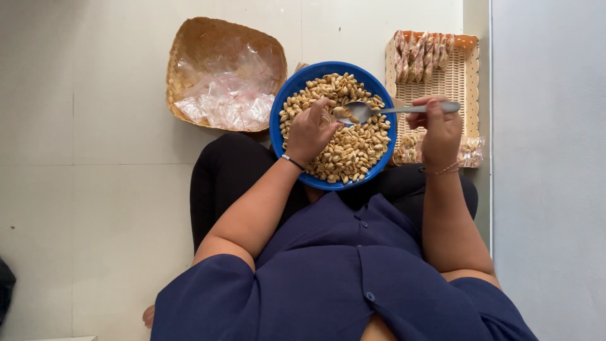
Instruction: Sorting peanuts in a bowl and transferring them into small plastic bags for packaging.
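Note:
A blue bowl full of roasted peanuts rests on my lap. My left hand lies over the peanuts with its fingers curled at the tip of a metal spoon; whether it holds anything is hidden. My right hand grips the spoon's handle at the bowl's right rim. The spoon's bowl carries a few peanuts above the heap.
A round woven basket with small clear plastic bags sits on the floor at the upper left. A flat woven tray at the upper right holds filled peanut packets. A pale wall runs along the right.

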